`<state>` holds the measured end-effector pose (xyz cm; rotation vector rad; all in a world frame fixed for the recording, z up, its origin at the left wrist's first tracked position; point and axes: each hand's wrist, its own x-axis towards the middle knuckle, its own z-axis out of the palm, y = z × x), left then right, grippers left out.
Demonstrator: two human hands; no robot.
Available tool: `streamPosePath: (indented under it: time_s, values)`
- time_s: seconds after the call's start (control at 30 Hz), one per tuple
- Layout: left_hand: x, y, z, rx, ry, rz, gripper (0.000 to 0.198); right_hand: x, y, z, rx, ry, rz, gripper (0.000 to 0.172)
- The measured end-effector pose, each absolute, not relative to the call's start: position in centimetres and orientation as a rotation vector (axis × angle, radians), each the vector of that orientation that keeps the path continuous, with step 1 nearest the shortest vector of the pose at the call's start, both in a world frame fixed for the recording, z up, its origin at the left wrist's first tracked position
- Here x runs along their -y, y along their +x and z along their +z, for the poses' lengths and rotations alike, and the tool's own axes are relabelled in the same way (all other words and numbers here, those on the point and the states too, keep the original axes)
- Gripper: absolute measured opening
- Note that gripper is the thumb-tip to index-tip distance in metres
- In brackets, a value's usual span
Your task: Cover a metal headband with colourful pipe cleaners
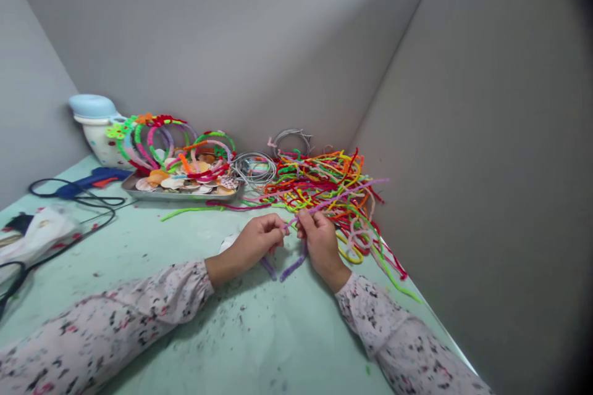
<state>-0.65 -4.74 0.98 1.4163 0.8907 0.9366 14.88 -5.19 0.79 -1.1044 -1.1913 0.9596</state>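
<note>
My left hand (256, 238) and my right hand (321, 245) are close together above the table, fingertips pinched. Between them runs a light purple pipe cleaner (343, 196), its long free end slanting up to the right over the pile. Both hands also seem to hold a band covered in fuzzy purple, probably a headband. One of its ends (293, 270) hangs below my right fingers, and the other end (269, 268) shows under my left hand. Its upper part is hidden by the fingers.
A heap of colourful pipe cleaners (319, 179) lies behind my hands, beside grey wire coils (254, 168). Left of them, a metal tray (180, 195) holds shells and wrapped headbands (160, 136). Farther left are a blue glue gun (88, 182), its black cord, a blue-lidded container (99, 136) and a plastic bag (41, 234).
</note>
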Motion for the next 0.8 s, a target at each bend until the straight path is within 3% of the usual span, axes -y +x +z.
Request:
streamPosePath:
  time_s: [0.27, 0.8]
  values:
    - [4.90, -0.85, 1.18, -0.995, 1.657, 0.899, 0.009, 5.45, 14.78, 0.14, 1.233, -1.088, 0.939, 0.032]
    - [4.67, -0.76, 1.37, -0.796, 1.327, 0.855, 0.016, 5.34, 15.19, 0.36, 1.286, -1.122, 0.849, 0.033]
